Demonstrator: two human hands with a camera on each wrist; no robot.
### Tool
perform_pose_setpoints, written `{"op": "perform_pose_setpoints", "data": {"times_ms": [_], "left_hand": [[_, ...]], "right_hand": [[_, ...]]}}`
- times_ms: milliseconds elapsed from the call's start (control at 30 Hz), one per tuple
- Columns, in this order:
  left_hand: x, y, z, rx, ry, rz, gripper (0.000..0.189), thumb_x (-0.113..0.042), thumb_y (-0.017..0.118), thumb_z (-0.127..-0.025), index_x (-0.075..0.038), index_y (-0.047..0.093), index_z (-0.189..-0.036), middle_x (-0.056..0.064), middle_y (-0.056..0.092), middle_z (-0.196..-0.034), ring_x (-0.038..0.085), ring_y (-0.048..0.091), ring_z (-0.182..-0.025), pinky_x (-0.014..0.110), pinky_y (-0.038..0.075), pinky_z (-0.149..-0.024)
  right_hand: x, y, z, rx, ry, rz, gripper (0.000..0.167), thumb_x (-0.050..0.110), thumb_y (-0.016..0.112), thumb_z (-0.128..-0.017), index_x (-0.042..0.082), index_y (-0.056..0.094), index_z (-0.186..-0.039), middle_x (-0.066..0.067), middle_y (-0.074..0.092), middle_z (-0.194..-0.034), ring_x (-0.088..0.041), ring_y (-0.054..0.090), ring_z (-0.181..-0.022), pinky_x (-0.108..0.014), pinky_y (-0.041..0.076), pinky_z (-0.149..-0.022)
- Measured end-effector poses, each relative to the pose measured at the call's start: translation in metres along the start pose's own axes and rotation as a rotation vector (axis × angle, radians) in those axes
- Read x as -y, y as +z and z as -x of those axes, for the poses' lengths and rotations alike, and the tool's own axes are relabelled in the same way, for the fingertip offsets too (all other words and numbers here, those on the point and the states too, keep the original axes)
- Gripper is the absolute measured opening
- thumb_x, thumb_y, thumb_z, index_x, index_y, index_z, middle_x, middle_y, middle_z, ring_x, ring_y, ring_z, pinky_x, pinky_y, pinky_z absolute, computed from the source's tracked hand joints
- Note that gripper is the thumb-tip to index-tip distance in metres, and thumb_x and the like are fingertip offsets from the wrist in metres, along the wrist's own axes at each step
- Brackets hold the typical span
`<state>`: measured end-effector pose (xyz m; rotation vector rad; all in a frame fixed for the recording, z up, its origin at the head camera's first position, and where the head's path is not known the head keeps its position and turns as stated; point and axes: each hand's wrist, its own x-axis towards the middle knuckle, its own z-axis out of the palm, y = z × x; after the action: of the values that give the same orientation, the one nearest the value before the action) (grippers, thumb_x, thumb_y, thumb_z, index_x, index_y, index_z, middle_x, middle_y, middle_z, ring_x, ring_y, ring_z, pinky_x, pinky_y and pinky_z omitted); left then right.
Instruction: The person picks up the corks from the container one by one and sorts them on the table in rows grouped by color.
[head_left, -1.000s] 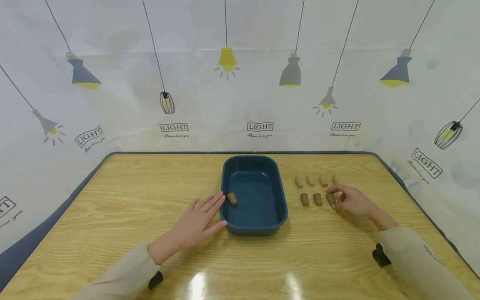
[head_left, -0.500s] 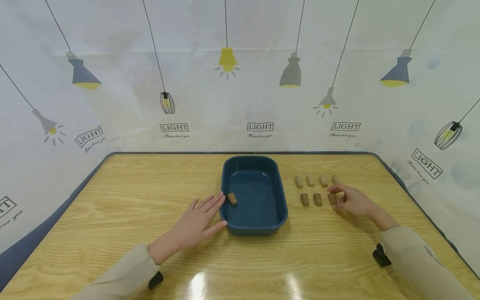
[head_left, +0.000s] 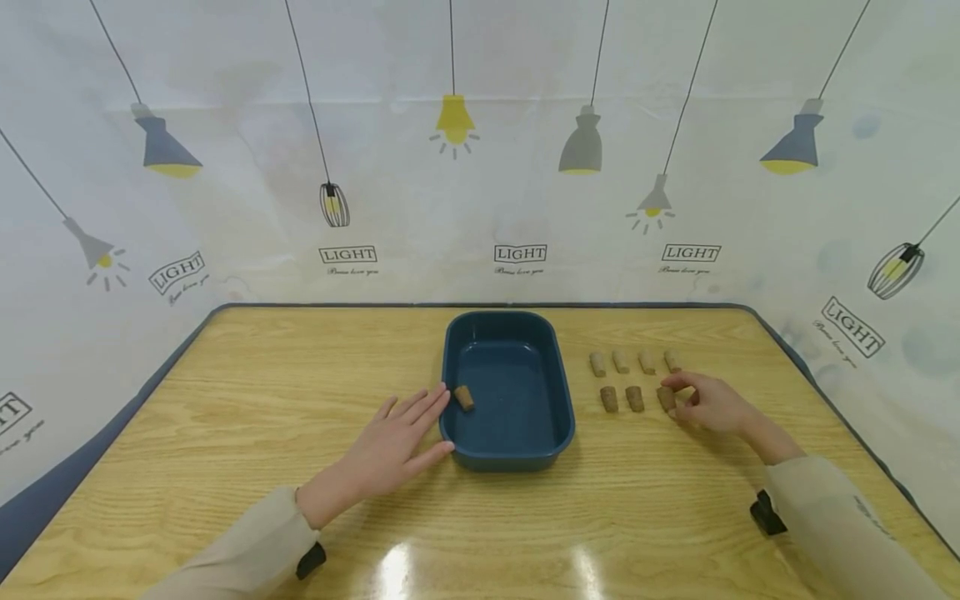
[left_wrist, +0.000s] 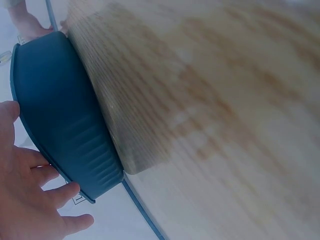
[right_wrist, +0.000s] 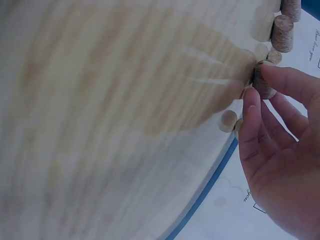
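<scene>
My left hand (head_left: 393,442) lies with straight fingers against the left rim of a dark blue tub (head_left: 517,454). In the left wrist view its fingertips touch the tub's outer rim. One brown cork (head_left: 465,398) lies tilted inside the tub near that side. To the right, my right hand (head_left: 712,403) pinches a cork (head_left: 666,399) between thumb and forefinger; the right wrist view shows this cork (right_wrist: 263,82) upright at the tabletop. It stands at the right end of the front row, beside two other brown corks (head_left: 635,398).
Behind the front row stands a back row of several paler corks (head_left: 621,362). The wooden table (head_left: 525,525) carries everything. A white backdrop (head_left: 420,183) printed with lamps rises at the table's back and sides.
My right hand has shifted slightly to the right, and the cork at its fingertips has moved a little right with it. The left hand and the tub have stayed still.
</scene>
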<state>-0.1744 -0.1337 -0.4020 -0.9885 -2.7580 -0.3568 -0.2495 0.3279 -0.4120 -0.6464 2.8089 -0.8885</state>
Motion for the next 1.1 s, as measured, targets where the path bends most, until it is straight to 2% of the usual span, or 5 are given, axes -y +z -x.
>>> {"op": "perform_pose_setpoints", "data": {"times_ms": [300,533,667,867,1100], "left_hand": [[0.0,-0.001,-0.001,0.009,-0.007,0.006,0.065,-0.048,0.036,-0.092,-0.005,0.028,-0.139,0.008,0.024,-0.142,0.029,0.027,-0.125,0.055,0.02,-0.095],[-0.001,-0.002,-0.002,0.023,-0.011,0.004,0.065,-0.048,0.037,-0.092,-0.004,0.027,-0.139,0.009,0.023,-0.142,0.029,0.026,-0.126,0.054,0.019,-0.096],[-0.001,-0.003,-0.002,0.027,-0.009,0.001,0.065,-0.047,0.037,-0.092,-0.004,0.027,-0.139,0.009,0.023,-0.142,0.029,0.026,-0.126,0.054,0.02,-0.096],[0.0,-0.002,-0.001,0.03,-0.006,-0.004,0.065,-0.047,0.036,-0.092,-0.003,0.026,-0.139,0.01,0.023,-0.142,0.029,0.026,-0.126,0.054,0.02,-0.095],[0.001,0.0,0.0,0.026,-0.005,-0.004,0.066,-0.049,0.034,-0.092,-0.005,0.024,-0.14,0.009,0.022,-0.143,0.029,0.026,-0.126,0.054,0.02,-0.096]], "right_hand": [[0.0,0.001,-0.004,-0.008,-0.015,0.012,0.041,0.004,0.063,-0.08,-0.007,0.048,-0.117,-0.026,0.049,-0.108,-0.014,0.05,-0.062,-0.031,0.042,-0.055],[0.0,-0.004,-0.004,0.024,0.012,0.005,0.051,0.012,0.063,-0.082,-0.008,0.042,-0.123,-0.029,0.046,-0.114,-0.016,0.053,-0.068,-0.03,0.044,-0.055],[0.006,-0.011,-0.005,0.002,-0.001,-0.004,0.051,0.017,0.061,-0.084,-0.007,0.042,-0.124,-0.029,0.044,-0.117,-0.018,0.054,-0.072,-0.031,0.044,-0.057],[0.033,-0.021,-0.02,-0.063,-0.069,0.003,0.043,0.012,0.058,-0.086,-0.004,0.044,-0.124,-0.025,0.048,-0.115,-0.023,0.055,-0.078,-0.034,0.045,-0.062],[0.08,-0.028,-0.051,-0.044,-0.128,-0.023,0.044,0.021,0.057,-0.088,0.002,0.045,-0.125,-0.017,0.048,-0.12,-0.024,0.054,-0.086,-0.033,0.045,-0.061]]}}
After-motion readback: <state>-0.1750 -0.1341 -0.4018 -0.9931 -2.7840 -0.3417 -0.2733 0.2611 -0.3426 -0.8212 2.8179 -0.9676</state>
